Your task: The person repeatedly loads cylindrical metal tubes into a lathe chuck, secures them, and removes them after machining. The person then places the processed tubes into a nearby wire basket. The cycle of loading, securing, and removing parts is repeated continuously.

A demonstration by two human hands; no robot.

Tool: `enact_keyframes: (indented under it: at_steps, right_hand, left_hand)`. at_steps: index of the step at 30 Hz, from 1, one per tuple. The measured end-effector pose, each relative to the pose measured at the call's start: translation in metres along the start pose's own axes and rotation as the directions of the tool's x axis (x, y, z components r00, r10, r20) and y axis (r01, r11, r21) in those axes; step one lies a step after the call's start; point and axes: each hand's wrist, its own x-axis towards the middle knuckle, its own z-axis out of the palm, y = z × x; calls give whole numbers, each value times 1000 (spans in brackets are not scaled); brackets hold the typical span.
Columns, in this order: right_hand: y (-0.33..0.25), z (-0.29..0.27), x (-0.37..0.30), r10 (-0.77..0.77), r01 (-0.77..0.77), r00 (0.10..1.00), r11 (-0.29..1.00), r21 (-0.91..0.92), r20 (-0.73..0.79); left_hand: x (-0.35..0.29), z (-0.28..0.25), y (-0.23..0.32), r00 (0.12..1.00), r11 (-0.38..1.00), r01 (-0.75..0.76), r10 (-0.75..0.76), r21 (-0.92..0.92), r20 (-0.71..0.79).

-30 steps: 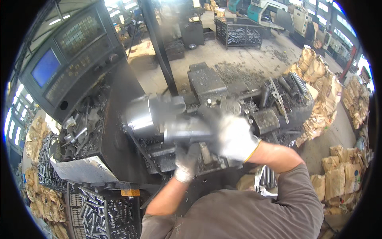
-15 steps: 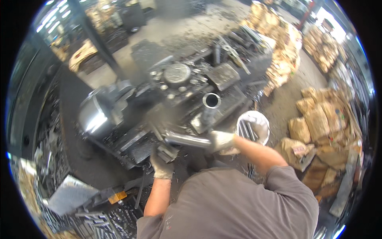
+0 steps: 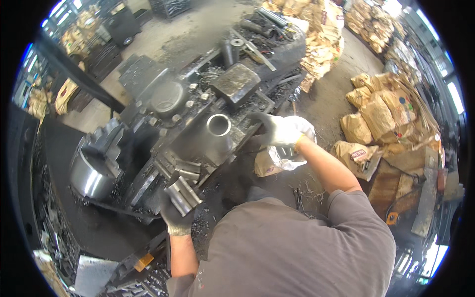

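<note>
My left hand (image 3: 176,214), in a soiled knit glove, is closed around a shiny grooved metal block (image 3: 183,194) beside the lathe carriage. Another curved metal piece (image 3: 188,170) lies just beyond that block. My right hand (image 3: 281,131), gloved with darkened fingers, hovers at the near-left rim of a white-lined bucket (image 3: 308,127). Its fingers and thumb look curved apart, with nothing visible between them. Shiny tubes (image 3: 286,151) show below this hand, partly covered by it. Between my hands, a thick metal tube (image 3: 219,125) stands upright on the carriage.
The stepped-jaw lathe chuck (image 3: 94,171) is at the left. A round tool-post cap (image 3: 167,97) and a heavy steel block (image 3: 236,83) sit on the machine beyond. Brown paper sacks (image 3: 383,111) are piled at the right. Metal shavings and a grey plate (image 3: 95,274) lie lower left.
My right hand has moved away and right to the bucket; the shiny tube it held is no longer in it. My left hand has shifted left with the grooved metal block. The view has turned.
</note>
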Motion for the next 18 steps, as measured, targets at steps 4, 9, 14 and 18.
enact_keyframes:
  at_steps: [4,9,14,18]
  right_hand:
    - [-69,52,50,-115,113,993,993,33,39]
    - [-141,94,8,-678,687,714,726,7,175]
    - [-77,233,69,-337,415,910,764,-495,242]
    - [-132,187,81,-316,340,917,939,-59,244]
  left_hand:
    - [-8,16,-8,977,985,157,-144,75,-158]
    - [-29,54,-8,951,996,88,-78,22,-298]
    - [-21,-25,41,857,868,-283,420,408,-298]
    - [-29,-48,72,821,835,-343,489,430,-295]
